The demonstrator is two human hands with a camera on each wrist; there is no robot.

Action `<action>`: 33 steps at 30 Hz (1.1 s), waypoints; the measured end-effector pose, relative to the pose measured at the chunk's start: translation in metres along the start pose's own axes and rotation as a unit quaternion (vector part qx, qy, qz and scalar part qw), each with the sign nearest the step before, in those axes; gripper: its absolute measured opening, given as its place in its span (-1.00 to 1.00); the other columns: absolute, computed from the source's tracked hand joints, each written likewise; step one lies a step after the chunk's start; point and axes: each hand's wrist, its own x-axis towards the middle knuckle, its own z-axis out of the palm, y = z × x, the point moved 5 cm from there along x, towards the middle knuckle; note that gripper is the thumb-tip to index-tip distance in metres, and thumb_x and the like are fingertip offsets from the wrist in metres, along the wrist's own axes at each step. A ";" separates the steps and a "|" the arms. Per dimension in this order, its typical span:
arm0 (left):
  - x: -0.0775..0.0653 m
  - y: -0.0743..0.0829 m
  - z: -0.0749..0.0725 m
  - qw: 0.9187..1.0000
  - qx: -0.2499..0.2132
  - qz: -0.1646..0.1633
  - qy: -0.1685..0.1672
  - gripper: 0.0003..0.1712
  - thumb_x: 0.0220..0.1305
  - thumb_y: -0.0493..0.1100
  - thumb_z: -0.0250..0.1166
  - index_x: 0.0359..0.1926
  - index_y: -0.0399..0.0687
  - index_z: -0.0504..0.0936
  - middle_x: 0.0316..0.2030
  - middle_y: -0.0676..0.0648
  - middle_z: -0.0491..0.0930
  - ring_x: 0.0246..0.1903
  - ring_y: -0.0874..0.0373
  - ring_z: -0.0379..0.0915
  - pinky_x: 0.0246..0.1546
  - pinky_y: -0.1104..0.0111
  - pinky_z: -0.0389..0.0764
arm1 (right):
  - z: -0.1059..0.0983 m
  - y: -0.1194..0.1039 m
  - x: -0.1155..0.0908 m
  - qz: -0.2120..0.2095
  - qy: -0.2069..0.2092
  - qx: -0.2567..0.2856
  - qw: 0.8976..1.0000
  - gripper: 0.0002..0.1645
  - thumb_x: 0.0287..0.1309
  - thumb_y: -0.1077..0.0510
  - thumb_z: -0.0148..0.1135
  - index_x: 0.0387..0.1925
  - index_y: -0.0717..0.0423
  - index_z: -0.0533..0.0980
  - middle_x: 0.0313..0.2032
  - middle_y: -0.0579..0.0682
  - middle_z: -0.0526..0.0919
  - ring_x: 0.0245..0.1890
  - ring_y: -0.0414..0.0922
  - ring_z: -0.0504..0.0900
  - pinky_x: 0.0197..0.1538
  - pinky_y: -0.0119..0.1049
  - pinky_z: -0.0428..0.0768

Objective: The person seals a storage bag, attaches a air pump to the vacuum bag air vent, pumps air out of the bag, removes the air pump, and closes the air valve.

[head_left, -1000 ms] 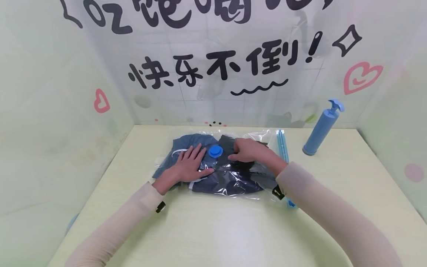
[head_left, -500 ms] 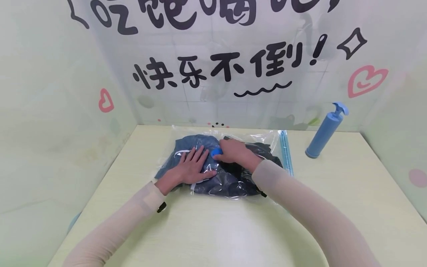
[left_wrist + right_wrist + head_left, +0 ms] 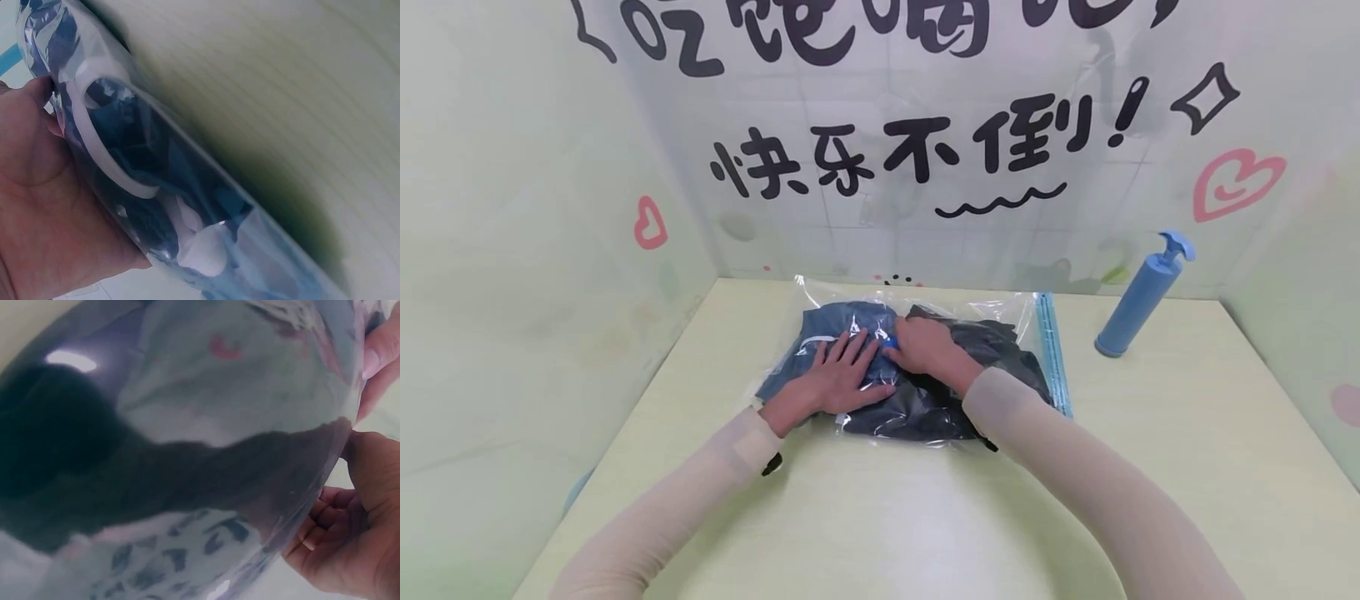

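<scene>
A clear vacuum storage bag [image 3: 917, 417] with folded blue and dark clothes inside lies flat on the table. My left hand [image 3: 837, 382] rests on its left part, fingers spread and straight. White trim or cord [image 3: 109, 159] shows through the plastic in the left wrist view, beside that palm. Near the bag's middle, my right hand [image 3: 927, 346] pinches the blue round valve cap [image 3: 891, 342] with thumb and curled fingers, which cover most of it. In the right wrist view, the right hand's curled fingers [image 3: 325, 519] sit at the bulging plastic, and the left thumb [image 3: 375, 359] appears above.
A blue hand pump [image 3: 1138, 307] stands upright at the table's back right. The bag's light-blue zip strip [image 3: 1056, 354] runs along its right end. Behind the table [image 3: 880, 517] rises a wall with printed lettering, and side walls stand left and right.
My right hand has moved left from the dark clothes onto the blue valve cap and closed its fingers about it. The left hand has stayed spread on the bag. The view has shifted slightly.
</scene>
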 end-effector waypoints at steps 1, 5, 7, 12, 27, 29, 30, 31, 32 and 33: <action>0.000 0.000 0.000 1.000 0.002 0.000 -0.001 0.06 0.43 0.47 -0.07 0.64 -0.09 -0.11 0.60 -0.20 -0.28 0.54 -0.24 -0.42 0.41 -0.22 -0.27 | 0.001 0.001 0.000 -0.005 -0.001 -0.001 1.000 -0.40 0.45 -0.18 0.15 0.14 0.26 0.47 0.00 0.18 0.64 0.00 0.10 0.64 -0.06 0.03 0.63; 0.001 0.000 0.001 1.000 0.004 -0.004 -0.008 0.06 0.43 0.48 -0.08 0.64 -0.07 -0.11 0.60 -0.19 -0.29 0.54 -0.23 -0.43 0.41 -0.22 -0.27 | 0.004 0.001 0.001 -0.021 -0.012 -0.015 1.000 -0.41 0.48 -0.17 0.11 0.18 0.25 0.45 0.03 0.17 0.63 0.05 0.09 0.63 -0.02 0.04 0.62; 0.001 -0.001 0.002 1.000 0.005 -0.006 -0.011 0.06 0.43 0.48 -0.08 0.64 -0.07 -0.11 0.60 -0.19 -0.29 0.54 -0.23 -0.43 0.41 -0.21 -0.27 | 0.005 0.001 0.002 -0.025 -0.019 -0.021 0.999 -0.42 0.49 -0.16 0.10 0.17 0.25 0.45 0.03 0.17 0.63 0.05 0.09 0.63 -0.01 0.04 0.62; 0.001 -0.001 0.002 1.000 0.007 -0.010 -0.015 0.06 0.43 0.49 -0.09 0.64 -0.05 -0.11 0.60 -0.18 -0.29 0.54 -0.22 -0.43 0.41 -0.20 -0.27 | 0.009 0.000 0.006 -0.024 -0.030 -0.034 0.999 -0.42 0.50 -0.17 0.08 0.20 0.24 0.44 0.06 0.17 0.62 0.08 0.08 0.61 0.01 0.05 0.61; 0.004 0.004 0.004 1.000 0.011 -0.006 -0.017 0.06 0.43 0.50 -0.11 0.64 -0.04 -0.14 0.60 -0.16 -0.33 0.54 -0.20 -0.45 0.42 -0.19 -0.29 | 0.005 0.003 -0.008 -0.005 -0.014 0.008 1.000 -0.42 0.49 -0.12 0.11 0.19 0.29 0.41 0.05 0.22 0.60 0.05 0.17 0.60 0.04 0.05 0.60; 0.005 0.003 0.004 1.000 0.013 -0.010 -0.015 0.06 0.43 0.50 -0.11 0.64 -0.04 -0.14 0.61 -0.16 -0.32 0.54 -0.21 -0.44 0.42 -0.19 -0.29 | 0.007 0.002 -0.009 0.002 -0.004 0.008 1.000 -0.39 0.49 -0.14 0.11 0.22 0.29 0.40 0.09 0.23 0.59 0.07 0.18 0.58 0.05 0.06 0.59; 0.005 0.002 0.004 1.000 0.016 -0.013 -0.015 0.06 0.42 0.50 -0.11 0.65 -0.03 -0.14 0.61 -0.16 -0.32 0.54 -0.21 -0.44 0.42 -0.19 -0.29 | 0.009 0.002 -0.008 0.009 -0.006 0.010 1.000 -0.36 0.51 -0.16 0.07 0.27 0.30 0.37 0.14 0.24 0.56 0.11 0.18 0.56 0.10 0.07 0.56; 0.005 0.001 0.004 1.000 0.016 -0.016 -0.014 0.07 0.42 0.50 -0.10 0.65 -0.04 -0.14 0.61 -0.16 -0.32 0.54 -0.22 -0.45 0.42 -0.20 -0.30 | 0.010 0.002 -0.007 0.015 -0.006 0.008 1.000 -0.33 0.51 -0.18 0.06 0.29 0.29 0.35 0.17 0.24 0.54 0.13 0.18 0.54 0.11 0.07 0.55; 0.005 0.001 0.004 1.000 0.017 -0.018 -0.013 0.07 0.42 0.51 -0.10 0.65 -0.04 -0.14 0.61 -0.16 -0.31 0.54 -0.22 -0.45 0.42 -0.20 -0.30 | 0.011 0.001 -0.007 0.021 -0.004 0.006 1.000 -0.33 0.51 -0.18 0.06 0.30 0.29 0.35 0.18 0.24 0.53 0.14 0.18 0.52 0.12 0.09 0.54; 0.005 0.000 0.004 1.000 0.018 -0.020 -0.013 0.07 0.42 0.51 -0.10 0.65 -0.04 -0.13 0.61 -0.17 -0.31 0.54 -0.23 -0.45 0.41 -0.20 -0.30 | 0.012 -0.001 -0.006 0.029 -0.004 0.003 1.000 -0.33 0.52 -0.18 0.05 0.30 0.28 0.35 0.20 0.23 0.52 0.16 0.18 0.51 0.13 0.09 0.53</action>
